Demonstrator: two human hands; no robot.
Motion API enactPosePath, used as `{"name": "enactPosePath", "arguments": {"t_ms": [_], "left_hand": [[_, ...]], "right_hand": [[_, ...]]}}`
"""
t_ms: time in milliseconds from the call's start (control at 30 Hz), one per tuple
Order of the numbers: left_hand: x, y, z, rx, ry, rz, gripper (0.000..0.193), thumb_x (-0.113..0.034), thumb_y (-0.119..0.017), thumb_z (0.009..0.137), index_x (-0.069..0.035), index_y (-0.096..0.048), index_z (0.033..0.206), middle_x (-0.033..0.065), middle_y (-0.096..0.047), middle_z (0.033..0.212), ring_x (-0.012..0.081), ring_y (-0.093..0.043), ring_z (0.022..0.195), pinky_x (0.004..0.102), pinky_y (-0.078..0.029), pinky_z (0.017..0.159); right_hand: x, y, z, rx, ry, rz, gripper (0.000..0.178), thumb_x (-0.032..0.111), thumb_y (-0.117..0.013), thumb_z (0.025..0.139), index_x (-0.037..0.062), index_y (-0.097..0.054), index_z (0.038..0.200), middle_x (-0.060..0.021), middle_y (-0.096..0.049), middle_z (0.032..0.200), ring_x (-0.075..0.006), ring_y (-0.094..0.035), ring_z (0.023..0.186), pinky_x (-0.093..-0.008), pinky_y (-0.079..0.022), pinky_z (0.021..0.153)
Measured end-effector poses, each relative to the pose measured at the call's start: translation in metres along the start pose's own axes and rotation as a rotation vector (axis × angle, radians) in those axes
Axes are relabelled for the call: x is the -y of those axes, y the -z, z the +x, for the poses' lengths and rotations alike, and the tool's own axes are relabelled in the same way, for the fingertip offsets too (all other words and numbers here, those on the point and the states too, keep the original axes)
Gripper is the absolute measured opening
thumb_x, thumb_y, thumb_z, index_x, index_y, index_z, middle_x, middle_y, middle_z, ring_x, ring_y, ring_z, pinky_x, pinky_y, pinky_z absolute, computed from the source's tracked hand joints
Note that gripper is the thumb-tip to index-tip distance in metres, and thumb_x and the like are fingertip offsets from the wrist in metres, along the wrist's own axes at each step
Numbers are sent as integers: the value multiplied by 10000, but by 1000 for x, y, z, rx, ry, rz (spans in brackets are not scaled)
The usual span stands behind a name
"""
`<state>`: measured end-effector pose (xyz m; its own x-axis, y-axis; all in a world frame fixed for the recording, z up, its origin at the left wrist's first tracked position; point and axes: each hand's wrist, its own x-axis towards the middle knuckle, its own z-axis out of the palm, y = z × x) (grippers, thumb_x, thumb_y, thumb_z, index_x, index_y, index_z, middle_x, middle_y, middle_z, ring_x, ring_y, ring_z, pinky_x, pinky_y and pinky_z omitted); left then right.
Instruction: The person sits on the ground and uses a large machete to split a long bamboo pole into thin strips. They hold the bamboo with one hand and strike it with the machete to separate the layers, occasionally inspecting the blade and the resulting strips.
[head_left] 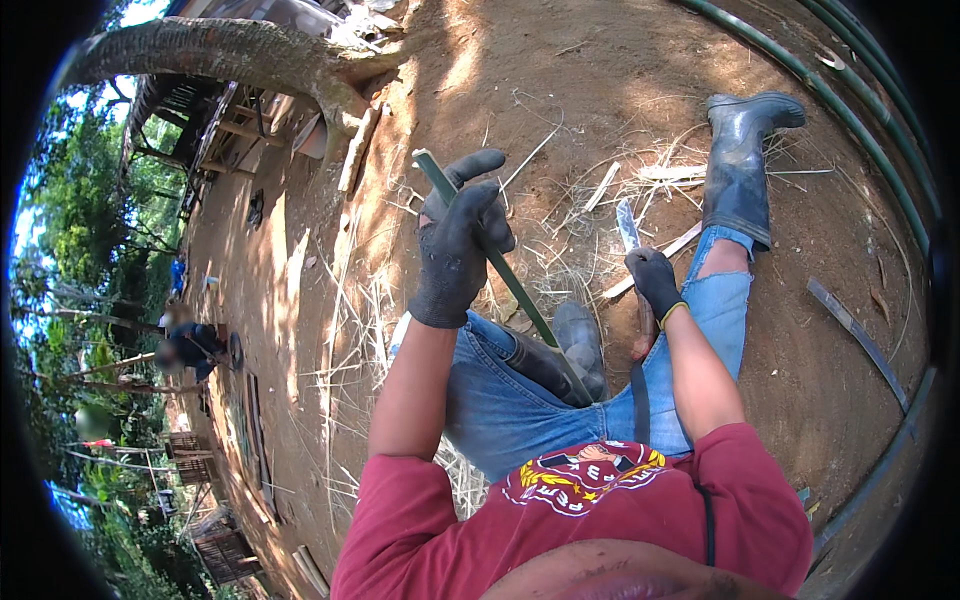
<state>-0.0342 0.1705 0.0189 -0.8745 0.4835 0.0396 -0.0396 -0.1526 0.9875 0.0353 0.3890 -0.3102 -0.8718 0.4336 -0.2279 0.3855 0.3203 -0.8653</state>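
Observation:
My left hand point(462, 245), in a dark glove, is closed round a long green bamboo strip point(522, 297). The strip slants from above the hand down to my lap, between my legs. My right hand point(655, 282), also gloved, grips a knife point(628, 224). Its pale blade points away from me, and a brown handle shows below the fist, over my jeans. The knife and the strip are apart. Both my legs, in jeans and dark rubber boots point(738, 165), frame the work area.
Thin shavings point(560, 215) and split pieces point(672, 172) litter the dirt ground. Green bamboo poles point(790, 62) lie at the far right, with a long flat strip point(858, 338) nearer. A tree trunk point(215, 48) stands at upper left. Another person point(195, 345) is off to the left.

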Motion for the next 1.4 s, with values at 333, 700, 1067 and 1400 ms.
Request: {"name": "enactPosePath", "arguments": {"t_ms": [333,700,1067,1400], "left_hand": [[-48,32,9,216,-318,-26,804,-671,-343,954,12,-508,1343,60,-502,643,195,-515,605,304,-394,530],[-53,22,-14,543,-259,-561,785,-689,-182,970,-22,-545,773,-48,-390,399,107,-349,309,259,-267,361],[-49,2,-13,427,-320,-557,746,-670,-229,976,-8,-572,944,-5,-440,460,121,-406,375,239,-319,368],[-47,-6,-10,552,-394,-704,458,-420,-479,935,14,-530,1072,47,-504,655,126,-448,458,268,-385,413]], "right_hand": [[-12,-8,5,61,140,-46,292,289,-603,842,16,-706,847,-102,-674,737,-211,-634,708,-359,-485,677],[-61,-29,27,127,117,74,238,236,-648,855,9,-696,908,-24,-642,732,-125,-576,670,-284,-464,620],[4,-13,-15,60,-209,-776,568,293,-657,834,68,-465,1318,-192,-565,1160,-370,-632,1028,-465,-545,834],[2,-12,-5,136,-331,-731,788,300,-756,762,-9,-370,1375,-187,-681,1090,-343,-671,1022,-439,-547,845]]}}
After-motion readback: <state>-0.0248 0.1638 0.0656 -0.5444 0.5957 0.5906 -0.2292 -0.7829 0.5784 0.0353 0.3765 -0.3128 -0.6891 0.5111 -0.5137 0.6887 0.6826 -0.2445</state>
